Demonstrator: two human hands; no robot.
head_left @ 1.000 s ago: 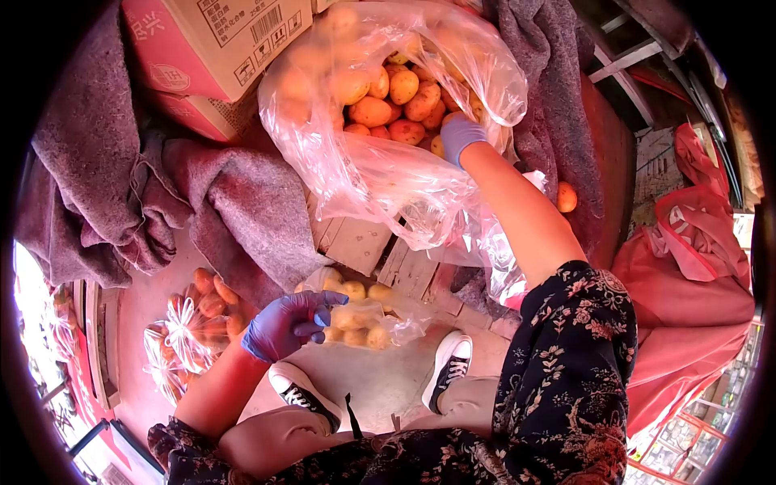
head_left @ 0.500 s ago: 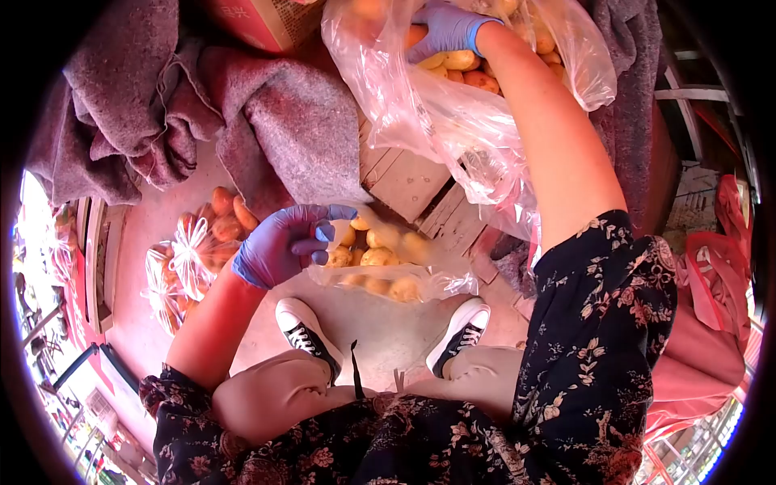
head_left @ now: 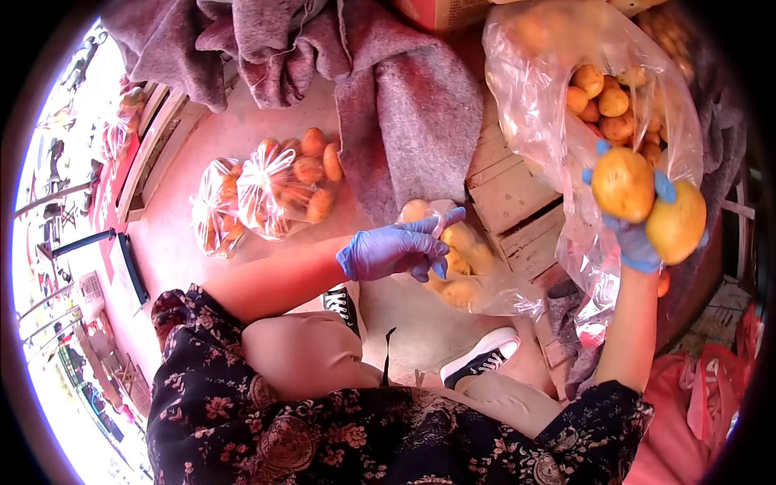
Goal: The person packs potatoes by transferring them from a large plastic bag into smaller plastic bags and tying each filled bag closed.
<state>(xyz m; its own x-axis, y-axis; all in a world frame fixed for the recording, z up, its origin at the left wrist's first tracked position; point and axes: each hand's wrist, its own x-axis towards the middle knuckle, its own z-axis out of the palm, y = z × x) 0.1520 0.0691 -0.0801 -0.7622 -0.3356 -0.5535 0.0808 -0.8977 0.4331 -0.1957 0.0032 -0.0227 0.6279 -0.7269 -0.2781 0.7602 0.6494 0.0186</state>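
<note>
My right hand, in a blue glove, is turned up and closed around two large yellow potatoes, side by side on the fingers. Just behind them stands a big clear plastic bag, its mouth open over several more potatoes. My left hand, gloved as well, pinches the rim of a small clear bag between thumb and fingers. Some yellow potatoes lie inside this small bag, partly hidden by the hand.
Two tied clear bags of potatoes rest on the floor to the left. A grey blanket hangs over wooden boards. At the back is a red carton. Red cloth lies at lower right. My shoes stand below.
My right hand has come out of the big bag towards me, now holding two potatoes. In the view, my left hand and the small bag sit further right, as the head has turned.
</note>
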